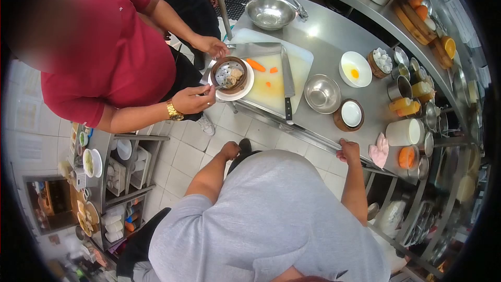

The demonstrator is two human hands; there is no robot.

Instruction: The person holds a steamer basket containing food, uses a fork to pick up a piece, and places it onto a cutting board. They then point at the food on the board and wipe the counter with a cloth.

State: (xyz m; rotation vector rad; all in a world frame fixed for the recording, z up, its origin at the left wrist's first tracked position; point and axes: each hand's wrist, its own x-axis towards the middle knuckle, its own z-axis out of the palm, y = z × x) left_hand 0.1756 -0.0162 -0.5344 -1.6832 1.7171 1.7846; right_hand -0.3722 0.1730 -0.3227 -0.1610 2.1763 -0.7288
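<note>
My left hand (229, 150) hangs low in front of my body over the tiled floor, its fingers curled in with nothing showing in them. At the steel table's front edge is my right hand (348, 151), fingers loosely bent and apart, holding nothing visible. Nearest to it on the table stands a bamboo steamer with a white dish (352, 113) in it. A pink cloth (379, 151) lies to its right. Across from me, a person in a red shirt holds a spoon in a small steamer basket (230, 77) of food on a white plate (245, 90).
A large knife (287, 78) lies on the cutting board (303, 62) beside carrot pieces (255, 65). Metal bowls (322, 94), a white bowl with egg yolk (355, 69) and squeeze bottles (407, 108) stand on the table. Shelving (130, 193) is at left.
</note>
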